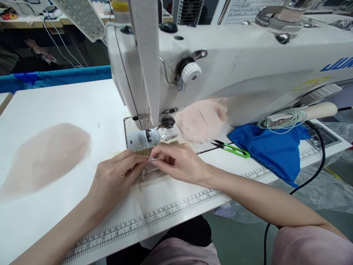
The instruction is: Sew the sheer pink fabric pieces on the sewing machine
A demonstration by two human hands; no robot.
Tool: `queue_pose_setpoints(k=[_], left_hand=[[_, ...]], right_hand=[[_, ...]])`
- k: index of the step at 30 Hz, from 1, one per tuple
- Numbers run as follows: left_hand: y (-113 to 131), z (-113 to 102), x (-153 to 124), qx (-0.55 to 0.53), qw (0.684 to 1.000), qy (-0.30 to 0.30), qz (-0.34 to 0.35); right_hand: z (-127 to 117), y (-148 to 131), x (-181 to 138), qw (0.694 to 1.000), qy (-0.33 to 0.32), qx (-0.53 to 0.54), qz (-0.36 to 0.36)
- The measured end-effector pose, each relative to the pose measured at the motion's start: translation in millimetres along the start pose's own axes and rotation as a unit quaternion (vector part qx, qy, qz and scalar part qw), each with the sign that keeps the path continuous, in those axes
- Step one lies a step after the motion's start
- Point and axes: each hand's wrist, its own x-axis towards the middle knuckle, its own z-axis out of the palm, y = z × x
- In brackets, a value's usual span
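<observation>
— Where the two hands meet just in front of the needle plate (142,140), what do we see them holding?

— We see the left hand (114,176) and the right hand (176,162) pinching the same small piece of sheer fabric (150,173), fingertips nearly touching. Both are closed on it in a fine grip. The piece lies on the white bench (68,106), directly below the presser foot (165,123) of the white sewing machine (220,62).

— And around them?

— To the left we see a sheer pink fabric piece (46,156) lying flat on the bench, well apart from the hands. Behind the right hand, a bunched pink fabric (201,119) rests under the machine's arm. Green thread snips (233,148) lie just beside a blue cloth (273,151), which droops over the bench's edge. A printed ruler strip (154,215) runs along the near edge, and a black cable (317,162) hangs down at the right.
</observation>
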Motion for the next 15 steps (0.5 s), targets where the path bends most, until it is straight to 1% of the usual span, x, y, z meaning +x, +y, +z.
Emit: queue_pose_setpoints(k=[7, 12, 13, 15], left_hand=[[2.4, -1.6, -0.1, 0.004, 1.0, -0.003, -0.008], [2.4, -0.8, -1.4, -0.002, 1.0, -0.004, -0.021], [2.6, -0.6, -1.7, -0.014, 0.999, -0.009, -0.033], [3.8, -0.6, -1.8, -0.053, 0.995, -0.029, -0.078]], right_hand=[[0.1, -0.1, 0.4, 0.999, -0.004, -0.006, -0.036], [0.7, 1.6, -0.7, 0.995, 0.027, -0.046, -0.081], [1.2, 2.3, -1.4, 0.993, 0.033, -0.06, -0.095], [1.9, 3.5, -2.9, 0.986, 0.042, -0.1, -0.127]])
